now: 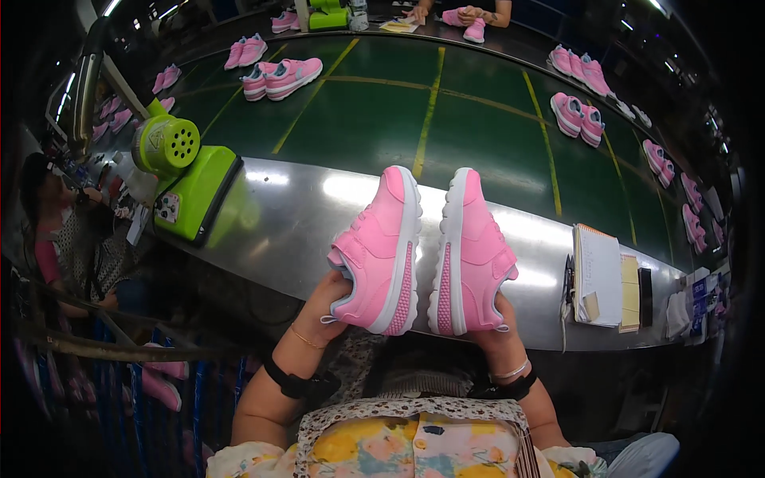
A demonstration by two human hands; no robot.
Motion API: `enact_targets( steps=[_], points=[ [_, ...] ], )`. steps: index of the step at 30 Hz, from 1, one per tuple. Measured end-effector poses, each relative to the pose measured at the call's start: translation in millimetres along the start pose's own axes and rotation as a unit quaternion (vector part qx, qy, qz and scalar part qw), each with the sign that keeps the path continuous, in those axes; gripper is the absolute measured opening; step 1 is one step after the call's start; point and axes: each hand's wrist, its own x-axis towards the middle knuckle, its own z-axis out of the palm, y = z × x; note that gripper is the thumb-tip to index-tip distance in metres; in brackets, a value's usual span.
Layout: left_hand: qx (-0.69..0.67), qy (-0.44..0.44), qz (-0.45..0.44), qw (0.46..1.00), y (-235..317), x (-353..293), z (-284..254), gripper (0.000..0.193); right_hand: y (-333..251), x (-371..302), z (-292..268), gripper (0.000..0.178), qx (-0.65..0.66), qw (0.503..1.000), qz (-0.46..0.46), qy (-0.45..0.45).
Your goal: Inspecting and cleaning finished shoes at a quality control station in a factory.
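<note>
Two pink sneakers with white soles are held up in front of me, toes pointing away and soles facing each other with a narrow gap between. My left hand (328, 296) is inside the opening of the left sneaker (374, 239), its fingers hidden by the shoe. In the same way my right hand (500, 323) grips the right sneaker (476, 247) from within its opening. Each shoe has a strap over the top, a grey-blue lining and a pink studded panel along the sole's side. Both are above the metal ledge (291, 203).
Beyond the ledge runs a green conveyor belt (374, 119) with yellow lines, carrying pairs of pink sneakers (283, 77). A lime-green machine (191, 191) stands at left. A notebook (598, 275) lies at right. Across the belt, a co-worker's hands (472, 14) handle shoes.
</note>
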Motion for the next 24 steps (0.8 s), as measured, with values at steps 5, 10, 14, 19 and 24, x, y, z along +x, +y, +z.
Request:
enact_targets(
  steps=[5,10,14,19,24],
  points=[
    [-0.009,-0.061,0.002,0.998,-25,2,6,0.046,-27,-17,37,0.039,0.019,0.999,-0.042,-0.017],
    [0.093,-0.087,0.053,0.99,-32,2,9,0.048,-20,-23,15,0.038,-0.401,0.908,-0.119,-0.011],
    [0.105,-0.107,0.063,0.987,-35,0,12,0.048,-22,-31,13,0.041,-0.409,0.907,-0.096,0.02],
    [0.032,-0.085,0.004,0.996,-30,3,16,0.055,-31,-36,16,0.049,-0.376,0.92,-0.111,0.019],
    [0.117,-0.103,0.148,0.977,-35,10,27,0.072,-38,-23,30,0.072,0.016,0.994,-0.103,0.007]
  ],
)
